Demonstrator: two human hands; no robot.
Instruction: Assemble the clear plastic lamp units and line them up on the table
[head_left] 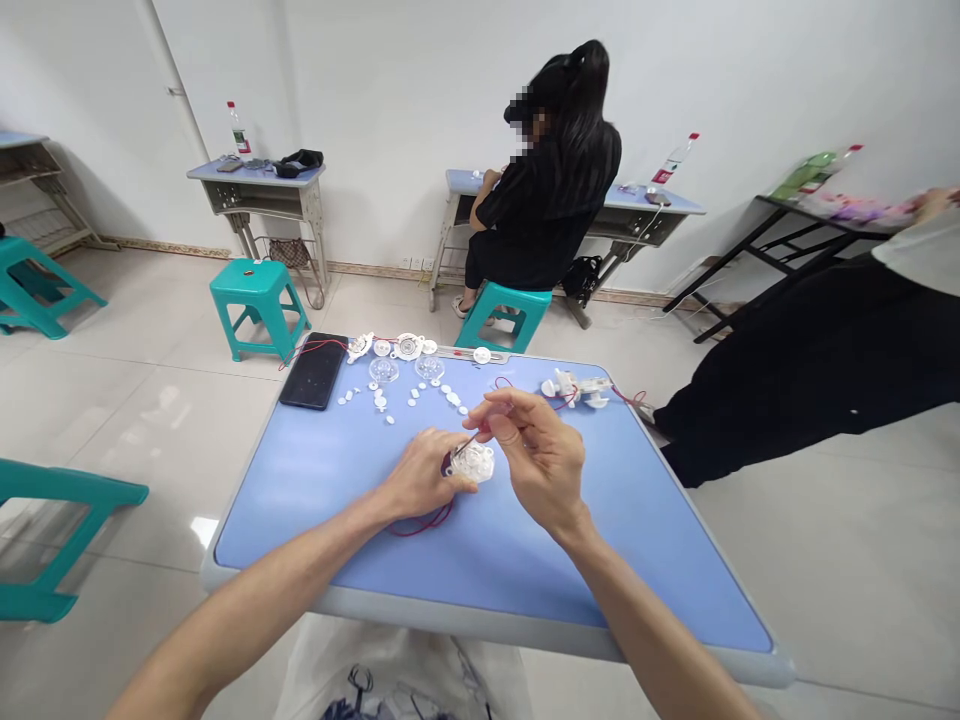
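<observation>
My left hand (427, 470) is closed around the left side of a small clear-and-white plastic assembly (474, 461), which it steadies on the blue table. A screwdriver (495, 415) with a reddish handle is pinched in the fingers of my right hand (544, 450). Its thin shaft slants down to the left edge of the assembly. Whether the tip sits in a screw is too small to tell. A red cord (427, 524) curls on the table below my left hand. Part of the assembly is hidden by my left fingers.
Small white plastic parts (380, 400), clear round covers (384, 370) and a black phone (315, 372) lie along the far left. White assemblies with red cord (576, 388) lie at the far right. A seated person (555, 190) is beyond; another stands right. Green stools (259, 300) stand around.
</observation>
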